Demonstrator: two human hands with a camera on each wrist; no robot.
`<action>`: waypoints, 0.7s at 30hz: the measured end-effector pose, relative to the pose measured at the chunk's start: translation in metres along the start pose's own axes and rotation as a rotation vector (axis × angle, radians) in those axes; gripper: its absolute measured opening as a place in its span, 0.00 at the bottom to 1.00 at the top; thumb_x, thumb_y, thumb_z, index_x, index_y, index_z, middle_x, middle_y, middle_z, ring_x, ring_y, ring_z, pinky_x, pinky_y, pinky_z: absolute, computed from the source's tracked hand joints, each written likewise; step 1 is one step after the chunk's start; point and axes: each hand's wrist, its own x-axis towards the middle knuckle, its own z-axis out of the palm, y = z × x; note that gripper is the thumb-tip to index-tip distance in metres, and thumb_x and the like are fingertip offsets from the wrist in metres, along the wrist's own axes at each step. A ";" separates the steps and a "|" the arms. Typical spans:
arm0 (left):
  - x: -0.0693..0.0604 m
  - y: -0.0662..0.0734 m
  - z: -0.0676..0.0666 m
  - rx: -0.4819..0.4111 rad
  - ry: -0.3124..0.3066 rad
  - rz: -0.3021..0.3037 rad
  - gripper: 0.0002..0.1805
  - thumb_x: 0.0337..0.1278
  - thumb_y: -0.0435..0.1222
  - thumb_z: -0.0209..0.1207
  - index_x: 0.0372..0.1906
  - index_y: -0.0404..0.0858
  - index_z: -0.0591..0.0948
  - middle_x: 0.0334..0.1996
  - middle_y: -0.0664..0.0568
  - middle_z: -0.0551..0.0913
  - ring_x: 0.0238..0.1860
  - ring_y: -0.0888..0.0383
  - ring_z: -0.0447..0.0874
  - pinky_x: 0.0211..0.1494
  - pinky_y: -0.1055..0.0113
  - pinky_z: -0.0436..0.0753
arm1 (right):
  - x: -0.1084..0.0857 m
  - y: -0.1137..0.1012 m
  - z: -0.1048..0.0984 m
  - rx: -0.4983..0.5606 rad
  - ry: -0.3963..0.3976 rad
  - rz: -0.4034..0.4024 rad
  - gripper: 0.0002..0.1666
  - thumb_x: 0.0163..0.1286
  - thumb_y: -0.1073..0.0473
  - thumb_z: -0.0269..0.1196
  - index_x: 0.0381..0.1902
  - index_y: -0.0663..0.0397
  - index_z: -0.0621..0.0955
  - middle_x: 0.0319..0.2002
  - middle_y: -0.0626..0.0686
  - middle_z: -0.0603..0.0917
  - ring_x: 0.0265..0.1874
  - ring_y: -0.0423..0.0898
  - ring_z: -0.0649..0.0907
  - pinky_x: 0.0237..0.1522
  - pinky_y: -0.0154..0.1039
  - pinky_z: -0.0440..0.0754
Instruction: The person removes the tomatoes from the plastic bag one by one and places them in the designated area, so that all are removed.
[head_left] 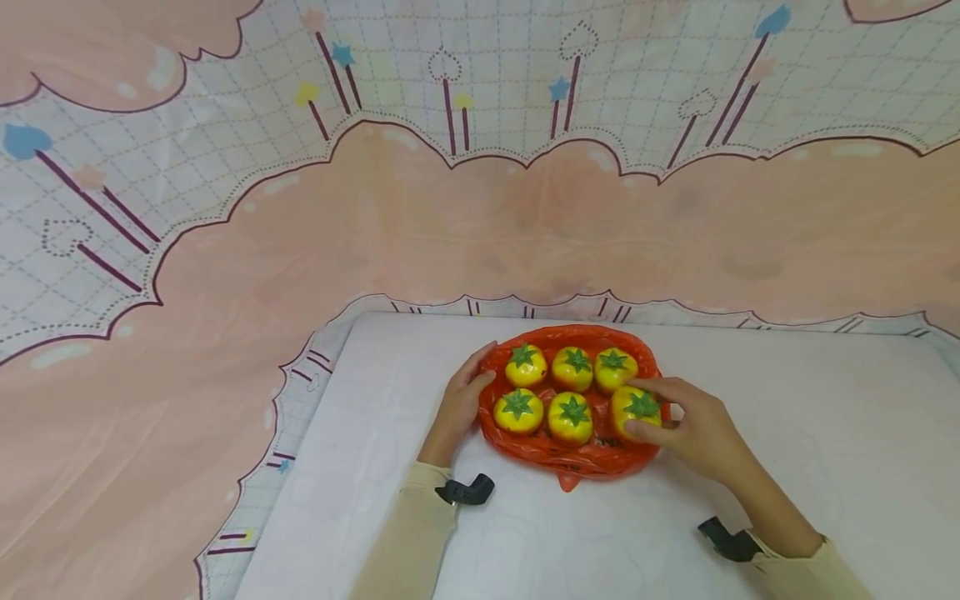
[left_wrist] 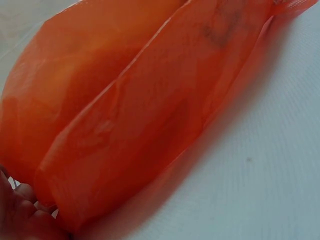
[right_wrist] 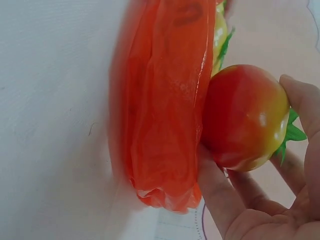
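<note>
A red plastic-covered tray (head_left: 568, 460) holds two rows of yellow-red toy fruits (head_left: 570, 417) with green leaf tops. My left hand (head_left: 457, 404) grips its left edge, thumb at the rim; in the left wrist view the red plastic (left_wrist: 150, 120) fills much of the picture, with curled fingers (left_wrist: 30, 220) at the corner. At the front right of the tray, my right hand (head_left: 697, 425) pinches one fruit (head_left: 632, 408) between thumb and fingers. The right wrist view shows this fruit (right_wrist: 245, 117) held beside the red plastic wall (right_wrist: 167, 110), above its edge, by my right hand (right_wrist: 270, 200).
The tray rests on a white table (head_left: 787, 433). Behind and to the left hangs a pink and white patterned cloth (head_left: 525, 225). Black bands (head_left: 467, 490) are around both wrists.
</note>
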 end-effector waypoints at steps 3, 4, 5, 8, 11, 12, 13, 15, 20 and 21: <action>0.000 -0.001 0.000 -0.002 -0.003 -0.002 0.28 0.74 0.43 0.50 0.76 0.59 0.68 0.77 0.63 0.66 0.80 0.54 0.60 0.78 0.50 0.68 | -0.002 0.001 -0.001 0.028 0.003 0.013 0.35 0.62 0.41 0.73 0.65 0.44 0.80 0.61 0.60 0.82 0.61 0.65 0.79 0.51 0.66 0.86; 0.000 -0.001 0.000 0.002 -0.001 -0.005 0.28 0.74 0.43 0.50 0.76 0.59 0.69 0.77 0.63 0.66 0.80 0.55 0.60 0.78 0.50 0.68 | -0.002 0.002 -0.001 0.037 0.002 0.016 0.35 0.62 0.41 0.73 0.66 0.44 0.80 0.61 0.60 0.82 0.61 0.65 0.79 0.51 0.66 0.85; 0.000 -0.001 0.000 0.003 0.001 -0.007 0.28 0.74 0.43 0.50 0.76 0.59 0.69 0.77 0.63 0.66 0.80 0.55 0.60 0.78 0.50 0.68 | -0.002 0.002 -0.001 0.047 0.001 0.020 0.35 0.62 0.41 0.73 0.66 0.44 0.80 0.62 0.60 0.81 0.61 0.64 0.78 0.51 0.66 0.85; 0.000 -0.002 -0.001 0.006 0.007 -0.002 0.28 0.74 0.43 0.50 0.76 0.59 0.69 0.77 0.62 0.65 0.80 0.54 0.59 0.78 0.49 0.67 | -0.003 0.003 -0.001 0.069 -0.002 0.027 0.35 0.63 0.41 0.73 0.66 0.44 0.80 0.62 0.59 0.81 0.61 0.63 0.79 0.51 0.63 0.87; -0.001 -0.002 -0.001 0.006 0.008 0.003 0.28 0.75 0.42 0.50 0.76 0.58 0.68 0.78 0.62 0.65 0.80 0.53 0.59 0.78 0.49 0.67 | -0.005 0.004 -0.001 0.085 -0.001 0.034 0.35 0.63 0.41 0.72 0.66 0.44 0.79 0.62 0.58 0.80 0.60 0.61 0.80 0.51 0.59 0.88; -0.001 -0.001 -0.001 0.005 0.007 0.008 0.28 0.75 0.42 0.50 0.76 0.57 0.68 0.78 0.61 0.65 0.80 0.53 0.59 0.78 0.49 0.67 | -0.005 0.004 -0.002 0.086 0.003 0.034 0.35 0.63 0.41 0.72 0.66 0.44 0.80 0.62 0.57 0.81 0.59 0.59 0.80 0.51 0.57 0.88; -0.001 -0.001 -0.001 0.005 0.007 0.010 0.28 0.75 0.42 0.50 0.76 0.57 0.68 0.78 0.61 0.65 0.80 0.53 0.58 0.78 0.49 0.66 | -0.006 0.004 -0.002 0.089 0.008 0.034 0.35 0.63 0.42 0.72 0.66 0.44 0.80 0.61 0.57 0.81 0.59 0.58 0.81 0.52 0.56 0.88; -0.001 -0.001 0.000 0.009 0.006 0.007 0.28 0.75 0.43 0.50 0.76 0.58 0.68 0.77 0.62 0.65 0.80 0.54 0.59 0.79 0.50 0.67 | -0.007 0.004 -0.004 0.089 0.014 0.032 0.34 0.64 0.42 0.72 0.66 0.44 0.80 0.61 0.56 0.81 0.58 0.57 0.81 0.53 0.56 0.88; -0.001 0.000 0.000 -0.009 -0.001 0.029 0.28 0.75 0.41 0.49 0.76 0.54 0.69 0.77 0.61 0.66 0.80 0.54 0.58 0.80 0.51 0.64 | -0.008 0.005 -0.006 0.107 0.028 0.013 0.32 0.66 0.46 0.71 0.66 0.46 0.80 0.62 0.56 0.80 0.61 0.58 0.80 0.57 0.63 0.84; -0.001 0.000 0.001 -0.016 0.000 0.036 0.28 0.75 0.40 0.49 0.76 0.53 0.69 0.77 0.61 0.66 0.80 0.54 0.58 0.81 0.51 0.63 | -0.008 0.005 -0.006 0.115 0.025 0.013 0.32 0.67 0.46 0.71 0.66 0.46 0.79 0.62 0.57 0.80 0.61 0.58 0.79 0.58 0.64 0.83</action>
